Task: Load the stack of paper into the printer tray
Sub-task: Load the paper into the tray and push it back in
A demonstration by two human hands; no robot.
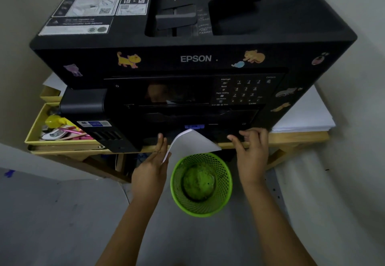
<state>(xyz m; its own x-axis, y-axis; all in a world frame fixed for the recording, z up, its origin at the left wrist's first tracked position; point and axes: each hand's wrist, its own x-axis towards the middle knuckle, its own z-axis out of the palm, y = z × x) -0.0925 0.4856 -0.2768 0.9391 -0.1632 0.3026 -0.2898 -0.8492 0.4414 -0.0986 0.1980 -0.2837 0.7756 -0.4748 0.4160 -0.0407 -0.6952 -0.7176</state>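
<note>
The stack of paper (190, 142) sits tilted at the low front slot of the Epson printer (195, 58), its far edge near the blue guide (194, 126). The left hand (153, 162) holds a flat grip along the stack's left edge; the right hand (251, 147) is loosely open, fingers on the slot's rim. Best to level the sheets and square them before sliding in. The green mesh bin (201, 184) stands just below; the wooden surface (300, 136) edge crowds both sides.

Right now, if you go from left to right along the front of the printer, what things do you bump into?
Yellow box of odds and ends → left hand → bent paper → right hand → white paper pile.
</note>
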